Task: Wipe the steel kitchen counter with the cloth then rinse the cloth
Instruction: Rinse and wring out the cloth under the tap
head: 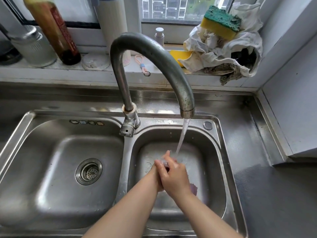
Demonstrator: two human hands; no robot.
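Both hands are pressed together under the running water, holding nothing that shows: the left hand [158,170] lies beneath with its fingers straight, and the right hand [173,177] is laid across it, fingers wrapped loosely over the left, wet and shiny. Left to right now: on the window ledge at far left stands a steel canister [32,47], then a tall dark bottle [54,30]. Below, the left basin [51,152] of the sink shows its drain strainer [89,171]. At the middle, the curved faucet [154,54] arches over to the right basin [212,169], and its stream of water [182,136] lands on the fingertips. At the ledge's right end a heap of white cloths [223,52] carries a yellow-green sponge [221,23]. The steel counter [274,194] runs along the sink's right edge. Which cloth did the wiping, I cannot tell.
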